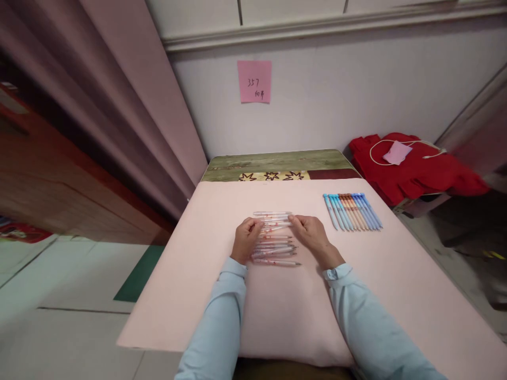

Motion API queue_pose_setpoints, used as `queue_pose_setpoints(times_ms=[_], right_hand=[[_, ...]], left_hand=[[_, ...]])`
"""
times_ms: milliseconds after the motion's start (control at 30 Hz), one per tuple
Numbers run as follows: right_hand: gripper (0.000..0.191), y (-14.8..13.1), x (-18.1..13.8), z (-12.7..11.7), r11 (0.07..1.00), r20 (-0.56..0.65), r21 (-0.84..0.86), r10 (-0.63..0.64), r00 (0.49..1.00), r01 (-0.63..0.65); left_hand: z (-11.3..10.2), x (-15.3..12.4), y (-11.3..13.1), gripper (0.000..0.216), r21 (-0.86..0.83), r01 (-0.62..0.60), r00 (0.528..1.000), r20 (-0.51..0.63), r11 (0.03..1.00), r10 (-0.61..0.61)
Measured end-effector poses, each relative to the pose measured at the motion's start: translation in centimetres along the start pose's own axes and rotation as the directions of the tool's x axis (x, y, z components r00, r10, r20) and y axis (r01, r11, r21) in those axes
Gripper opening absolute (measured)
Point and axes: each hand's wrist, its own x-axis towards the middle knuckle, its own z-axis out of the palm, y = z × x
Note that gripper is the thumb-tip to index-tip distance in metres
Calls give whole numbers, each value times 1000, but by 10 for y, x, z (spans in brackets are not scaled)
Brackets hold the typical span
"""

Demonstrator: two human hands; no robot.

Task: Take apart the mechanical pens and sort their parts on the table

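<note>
Several pale, patterned pens (273,246) lie side by side on the pink-covered table in front of me. At their left ends, my left hand (246,238) is closed, thumb against curled fingers, at a pale pen (276,225) in the upper part of the group. My right hand (315,235) pinches around the right end of the same pens, its thumb on top. Fingers cover the pen tips there, so how many pens are gripped is hidden. The lower pens lie loose and slightly uneven, clear of both hands.
A neat row of blue and brown pens (351,212) lies at the right of the pink table cover (190,274). Beyond the right edge is a red cloth (443,177) with a white cable. A pink note (254,82) is stuck on the wall; a curtain (130,79) hangs left.
</note>
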Motion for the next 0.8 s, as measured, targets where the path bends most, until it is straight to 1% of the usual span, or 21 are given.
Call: queue_pose_setpoints(times_ms=[33, 100, 167, 233, 267, 333, 367, 433, 500, 567, 633, 667, 733, 800], right_hand=[[55, -1, 0, -1, 999, 6, -42, 12, 1000, -11], [52, 0, 0, 0, 998, 1, -58, 9, 1000, -9], [42, 2, 1, 2, 1000, -21, 8, -20, 1000, 20], [29, 5, 1, 4, 991, -51, 114, -62, 997, 68], [28, 6, 1, 5, 983, -61, 161, -81, 995, 89], [41, 7, 1, 5, 976, -57, 188, -102, 993, 111], [43, 7, 1, 5, 980, -39, 167, -103, 994, 108], [33, 7, 1, 4, 992, 7, 89, -88, 996, 87], [36, 8, 1, 5, 996, 27, 45, -79, 996, 78], [32, 9, 1, 7, 992, 8, 84, -92, 996, 91], [24, 9, 2, 9, 979, -30, 172, -109, 994, 113], [23, 9, 2, 10, 969, -47, 214, -114, 992, 121], [27, 9, 1, 10, 955, -59, 268, -113, 992, 125], [31, 8, 1, 9, 960, -34, 259, -103, 994, 109]], left_hand=[[0, 0, 0, 25, -4, 7, 1000, -6, 1000, -7], [-1, 0, 0, 26, -11, 18, 1000, -10, 1000, -18], [-1, 1, 0, 25, -15, 28, 999, -17, 999, -28], [-1, 2, -1, 25, -22, 41, 998, -36, 999, -41], [-1, 2, -2, 25, -26, 49, 998, -45, 998, -50], [-2, 2, -3, 24, -34, 62, 996, -54, 997, -64], [-2, 2, -3, 25, -36, 65, 996, -54, 997, -67], [-2, 2, -3, 25, -38, 64, 996, -56, 997, -66], [-3, 1, -3, 25, -38, 62, 996, -58, 997, -64], [-3, 1, -3, 25, -38, 66, 996, -65, 997, -68], [-3, 1, -5, 26, -37, 73, 994, -74, 997, -76], [-4, 1, -6, 26, -38, 79, 993, -80, 996, -81], [-5, 1, -8, 28, -44, 91, 991, -89, 995, -95], [-5, 1, -11, 29, -52, 104, 990, -89, 993, -108]])
